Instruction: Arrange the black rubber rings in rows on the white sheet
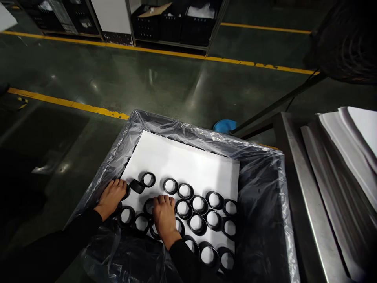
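Observation:
Many short black rings stand on a white sheet (pixel 182 155) inside a bin lined with clear plastic. On the left side of the sheet, my left hand (pixel 113 195) has its fingers curled over a black ring (pixel 127 193), which is partly hidden. My right hand (pixel 164 215) is closed at the edge of another black ring (pixel 148 206), covering part of it and some neighbouring rings. Between the hands, a tipped black ring (pixel 137 186) lies on its side, touching or nearly touching an upright-opening ring (pixel 148 179).
The plastic-lined bin (pixel 259 151) has raised walls all round. To the right, a metal table (pixel 306 204) carries stacked white sheets (pixel 347 149). A dark fan (pixel 347 43) stands at upper right, and shelves with black crates (pixel 173 25) are across the yellow-lined floor.

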Action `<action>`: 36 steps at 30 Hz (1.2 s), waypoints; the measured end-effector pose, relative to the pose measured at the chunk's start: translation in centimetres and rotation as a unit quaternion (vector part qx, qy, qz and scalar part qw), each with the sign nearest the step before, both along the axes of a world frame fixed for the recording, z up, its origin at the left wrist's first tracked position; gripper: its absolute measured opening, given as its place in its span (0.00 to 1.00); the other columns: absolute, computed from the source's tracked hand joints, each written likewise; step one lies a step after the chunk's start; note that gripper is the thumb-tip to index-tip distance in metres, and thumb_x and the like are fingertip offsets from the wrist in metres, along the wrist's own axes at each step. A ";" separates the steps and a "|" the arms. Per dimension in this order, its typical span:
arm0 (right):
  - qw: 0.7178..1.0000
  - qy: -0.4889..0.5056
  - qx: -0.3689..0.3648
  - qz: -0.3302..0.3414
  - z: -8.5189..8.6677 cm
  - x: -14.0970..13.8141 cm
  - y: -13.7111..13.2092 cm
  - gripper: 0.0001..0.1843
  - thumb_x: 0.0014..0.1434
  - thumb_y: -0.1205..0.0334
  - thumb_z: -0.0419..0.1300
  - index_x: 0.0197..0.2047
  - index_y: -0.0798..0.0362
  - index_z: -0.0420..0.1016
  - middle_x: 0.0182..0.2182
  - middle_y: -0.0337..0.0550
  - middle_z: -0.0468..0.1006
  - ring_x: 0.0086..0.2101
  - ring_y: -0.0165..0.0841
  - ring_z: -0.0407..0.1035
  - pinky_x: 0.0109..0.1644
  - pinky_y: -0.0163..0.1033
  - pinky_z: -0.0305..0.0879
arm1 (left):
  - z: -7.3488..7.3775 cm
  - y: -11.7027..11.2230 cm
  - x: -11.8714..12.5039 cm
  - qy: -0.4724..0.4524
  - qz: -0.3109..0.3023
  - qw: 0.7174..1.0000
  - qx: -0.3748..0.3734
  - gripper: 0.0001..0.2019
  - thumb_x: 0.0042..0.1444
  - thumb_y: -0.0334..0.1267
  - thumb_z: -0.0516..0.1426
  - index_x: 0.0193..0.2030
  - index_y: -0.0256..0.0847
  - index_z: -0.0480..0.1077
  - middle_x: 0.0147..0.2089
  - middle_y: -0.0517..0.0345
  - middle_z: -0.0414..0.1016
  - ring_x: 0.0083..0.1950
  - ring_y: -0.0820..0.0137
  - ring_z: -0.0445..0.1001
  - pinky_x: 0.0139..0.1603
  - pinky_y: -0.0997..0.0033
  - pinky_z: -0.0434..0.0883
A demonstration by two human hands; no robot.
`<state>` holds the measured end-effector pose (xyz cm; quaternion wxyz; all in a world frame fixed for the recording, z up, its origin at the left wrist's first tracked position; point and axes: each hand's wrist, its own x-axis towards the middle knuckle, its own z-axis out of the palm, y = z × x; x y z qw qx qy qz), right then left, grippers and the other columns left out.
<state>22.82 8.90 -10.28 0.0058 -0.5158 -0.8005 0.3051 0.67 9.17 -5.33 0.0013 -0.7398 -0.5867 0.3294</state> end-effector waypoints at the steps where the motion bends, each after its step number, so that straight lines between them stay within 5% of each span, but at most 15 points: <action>1: 1.000 0.004 0.004 0.001 -0.1 -0.6 0.2 0.19 0.63 0.74 0.46 0.48 0.57 0.75 0.44 0.55 0.76 0.49 0.48 0.65 0.57 0.57 0.57 | 0.0 0.1 -0.1 0.005 -0.003 1.000 0.003 0.19 0.57 0.23 0.57 0.56 0.33 0.67 0.54 0.49 0.73 0.56 0.60 0.71 0.57 0.54 0.69; 5: 1.000 0.026 -0.004 -0.008 -1.0 -3.5 1.1 0.15 0.64 0.71 0.47 0.42 0.56 0.75 0.43 0.54 0.77 0.46 0.45 0.68 0.51 0.51 0.62 | 0.0 0.2 -0.1 0.010 -0.004 1.000 0.017 0.17 0.58 0.22 0.56 0.54 0.33 0.68 0.51 0.49 0.73 0.54 0.61 0.71 0.55 0.55 0.70; 13: 0.995 0.050 -0.067 -0.055 -1.5 -7.4 0.8 0.14 0.67 0.66 0.47 0.49 0.58 0.71 0.45 0.53 0.77 0.38 0.38 0.75 0.38 0.40 0.67 | 0.3 -1.2 0.2 -0.100 0.073 0.992 0.007 0.29 0.50 0.14 0.51 0.61 0.29 0.61 0.59 0.43 0.68 0.61 0.57 0.66 0.60 0.56 0.67; 19: 0.997 0.043 -0.058 -0.034 0.2 -2.4 1.5 0.18 0.65 0.68 0.51 0.57 0.51 0.69 0.46 0.48 0.77 0.43 0.36 0.73 0.46 0.37 0.67 | 1.2 0.2 1.4 -0.226 0.196 0.954 0.026 0.25 0.63 0.28 0.44 0.67 0.29 0.52 0.57 0.40 0.69 0.57 0.57 0.70 0.58 0.59 0.69; 22: 0.999 -0.015 -0.040 -0.032 1.0 1.6 1.2 0.21 0.61 0.72 0.53 0.57 0.54 0.70 0.50 0.56 0.75 0.49 0.45 0.69 0.51 0.48 0.65 | 0.3 1.3 1.8 -0.275 0.222 0.935 0.028 0.31 0.63 0.37 0.49 0.71 0.40 0.45 0.66 0.41 0.61 0.65 0.53 0.63 0.63 0.55 0.66; 25: 0.997 -0.063 -0.031 -0.021 1.2 3.6 0.8 0.22 0.60 0.77 0.49 0.55 0.58 0.72 0.49 0.61 0.75 0.47 0.48 0.69 0.49 0.52 0.64 | -1.3 2.0 1.8 -0.307 0.223 0.925 0.013 0.32 0.61 0.38 0.54 0.71 0.49 0.48 0.67 0.45 0.60 0.68 0.51 0.59 0.65 0.51 0.62; 29: 0.998 -0.067 -0.011 -0.009 0.8 2.6 1.4 0.19 0.61 0.78 0.46 0.44 0.56 0.76 0.42 0.55 0.77 0.45 0.45 0.69 0.51 0.52 0.60 | -2.5 2.5 1.9 -0.327 0.207 0.922 0.015 0.30 0.62 0.38 0.53 0.70 0.46 0.50 0.63 0.45 0.65 0.63 0.54 0.65 0.62 0.50 0.64; 36: 1.000 -0.007 -0.015 0.017 -0.7 -1.4 2.0 0.16 0.61 0.77 0.47 0.41 0.56 0.75 0.39 0.52 0.78 0.40 0.38 0.72 0.49 0.45 0.60 | -1.9 2.9 2.8 -0.311 0.176 0.933 0.043 0.28 0.63 0.36 0.52 0.70 0.39 0.51 0.59 0.43 0.66 0.59 0.55 0.67 0.59 0.48 0.65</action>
